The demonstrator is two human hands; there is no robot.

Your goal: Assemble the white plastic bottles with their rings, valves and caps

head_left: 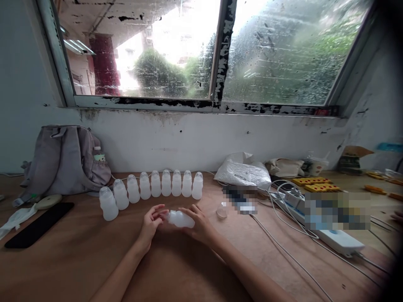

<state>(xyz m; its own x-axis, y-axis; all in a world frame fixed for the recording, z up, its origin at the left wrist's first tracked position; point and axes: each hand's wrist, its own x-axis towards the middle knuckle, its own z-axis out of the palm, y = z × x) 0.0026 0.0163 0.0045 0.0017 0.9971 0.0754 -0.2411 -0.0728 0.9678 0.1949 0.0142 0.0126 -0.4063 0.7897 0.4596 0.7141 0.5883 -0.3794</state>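
Note:
A frosted white baby bottle (181, 219) lies tilted on its side between my two hands, just above the table (176, 268). My right hand (200, 222) is wrapped round its base end. At the clear neck end, the curled fingers of my left hand (153, 220) grip the bottle; part of that end is hidden by them. Behind my hands, several similar bottles (155, 184) with clear caps stand upright in a curved row. To the right of my right hand, a loose clear cap (222, 210) rests on the table.
At the left are a grey backpack (63, 159) and a black flat object (39, 225). A silvery bag (242, 170) lies by the wall. White power strips (336, 241) with cables stretch along the right, near yellow pieces (315, 184). Another person's hand shows at the right edge.

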